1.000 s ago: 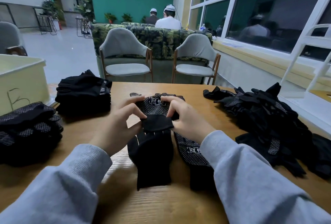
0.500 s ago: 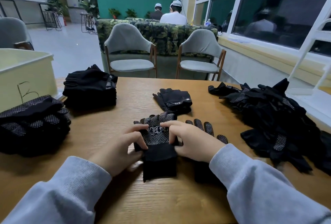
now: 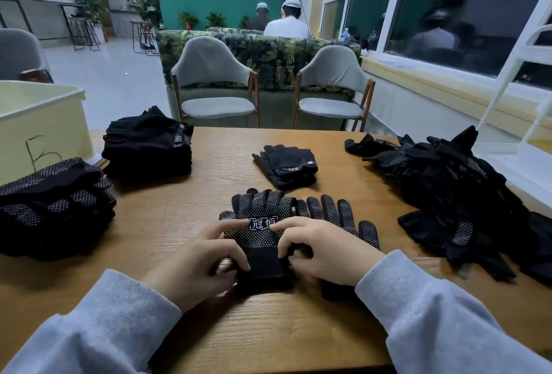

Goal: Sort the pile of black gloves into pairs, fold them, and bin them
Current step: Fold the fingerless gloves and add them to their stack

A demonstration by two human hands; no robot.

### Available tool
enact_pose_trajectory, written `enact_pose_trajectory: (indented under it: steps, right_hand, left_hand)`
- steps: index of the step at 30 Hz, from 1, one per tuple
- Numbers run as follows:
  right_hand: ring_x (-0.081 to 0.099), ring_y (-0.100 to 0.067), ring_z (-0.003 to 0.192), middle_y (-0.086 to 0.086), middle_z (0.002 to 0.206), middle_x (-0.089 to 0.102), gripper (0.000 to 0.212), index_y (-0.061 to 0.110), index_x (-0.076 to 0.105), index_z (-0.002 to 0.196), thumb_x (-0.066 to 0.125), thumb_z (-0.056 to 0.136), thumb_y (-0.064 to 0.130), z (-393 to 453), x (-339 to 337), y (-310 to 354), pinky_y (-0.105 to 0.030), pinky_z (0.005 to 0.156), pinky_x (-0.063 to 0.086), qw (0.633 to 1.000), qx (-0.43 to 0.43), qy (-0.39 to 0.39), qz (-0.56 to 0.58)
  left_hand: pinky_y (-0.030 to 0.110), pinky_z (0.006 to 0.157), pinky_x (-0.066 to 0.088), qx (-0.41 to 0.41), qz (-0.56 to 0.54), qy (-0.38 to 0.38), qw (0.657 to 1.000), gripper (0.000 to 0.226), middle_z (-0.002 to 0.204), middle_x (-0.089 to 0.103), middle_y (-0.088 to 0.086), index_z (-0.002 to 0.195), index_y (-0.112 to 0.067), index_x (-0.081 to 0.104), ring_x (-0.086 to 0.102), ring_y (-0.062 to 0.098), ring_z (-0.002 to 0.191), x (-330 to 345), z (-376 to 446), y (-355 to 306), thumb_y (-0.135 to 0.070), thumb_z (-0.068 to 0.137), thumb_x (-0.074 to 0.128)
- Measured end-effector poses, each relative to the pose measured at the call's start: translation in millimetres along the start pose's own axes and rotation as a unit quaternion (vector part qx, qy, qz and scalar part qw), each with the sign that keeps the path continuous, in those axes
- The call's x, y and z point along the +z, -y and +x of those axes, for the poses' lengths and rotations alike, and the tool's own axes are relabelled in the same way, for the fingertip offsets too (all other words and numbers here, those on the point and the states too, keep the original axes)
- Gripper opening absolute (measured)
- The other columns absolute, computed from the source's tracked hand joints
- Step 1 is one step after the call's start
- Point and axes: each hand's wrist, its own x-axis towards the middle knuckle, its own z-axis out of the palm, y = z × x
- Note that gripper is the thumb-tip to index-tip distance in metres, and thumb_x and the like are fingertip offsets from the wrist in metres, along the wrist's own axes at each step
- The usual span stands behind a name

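In the lower centre of the frame a dotted glove (image 3: 263,228) is held flat on the wooden table (image 3: 209,203), palm side up, its white printed logo showing between the two hands; the left hand (image 3: 197,263) has its fingers curled round the left edge where palm meets cuff, and the right hand (image 3: 322,251) pinches the right edge in the same way, index fingertips resting near the logo. A second dotted glove (image 3: 337,216) lies just to its right, partly beneath the right hand, fingers fanned toward the upper right. The likeliest fault from here is judged to be a skewed fold: the knit is soft and the plain black cuff could slip out of the pinch, or the second glove could be dragged askew by the right wrist, so the pair would not stack squarely. A mismatch is also possible, since the unsorted pile (image 3: 460,194) at the right edge mixes dotted and plain gloves. The fabric is black with rows of small white grip dots and looks limp. A folded plain pair (image 3: 288,166) lies above centre, a plain stack (image 3: 148,146) and a dotted stack (image 3: 53,203) at the left, and the cream bin (image 3: 41,125) at the far left
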Motion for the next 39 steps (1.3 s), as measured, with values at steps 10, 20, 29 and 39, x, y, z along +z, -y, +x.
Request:
enact_pose_trajectory:
  steps: [10,20,29,39]
  right_hand:
    - [0.051,-0.004,0.113,0.015,0.132,0.051,0.017,0.025,0.066,0.087,0.058,0.08,0.011,-3.6,0.6,1.7,-0.019,0.095,0.039,1.0,-0.005,0.012,-0.008]
    - [0.048,0.003,0.116,0.02,0.128,0.05,0.025,0.028,0.067,0.091,0.057,0.082,0.007,2.4,-12.1,-9.2,-0.019,0.099,0.036,0.999,0.001,-0.025,0.032]
    - [0.048,0.001,0.056,0.004,0.111,0.065,0.022,0.042,0.057,0.093,0.056,0.09,0.021,46.9,-29.0,-20.0,-0.015,0.059,0.04,0.986,0.114,-0.045,0.113]
    - [0.058,0.002,0.089,0.018,0.098,0.063,0.017,0.03,0.063,0.102,0.061,0.088,0.021,76.8,-16.1,-24.1,-0.019,0.083,0.047,0.968,0.145,-0.11,0.17]
  left_hand:
    - [0.01,0.103,0.028,-0.037,0.017,0.051,0.998,0.022,0.14,0.033,-0.026,0.082,-0.051,0.065,0.038,-0.008,0.124,-1.4,-4.4,-4.2,-0.046,0.065,0.052]
    - [0.02,0.106,0.032,-0.104,-0.077,-0.021,0.991,0.047,0.136,0.036,-0.028,0.109,-0.053,0.052,0.04,-0.003,0.126,-8.2,8.2,-3.2,-0.019,0.077,0.047]
    - [0.021,0.092,0.036,-0.231,0.014,-0.083,0.969,0.042,0.116,0.044,-0.009,0.128,-0.021,0.046,0.046,0.008,0.098,-12.1,64.6,11.2,-0.014,0.088,0.058]
    - [0.035,0.076,0.043,-0.243,0.085,-0.21,0.943,0.03,0.078,0.052,-0.004,0.117,-0.025,0.052,0.052,0.018,0.082,12.8,86.7,13.9,-0.038,0.09,0.052]
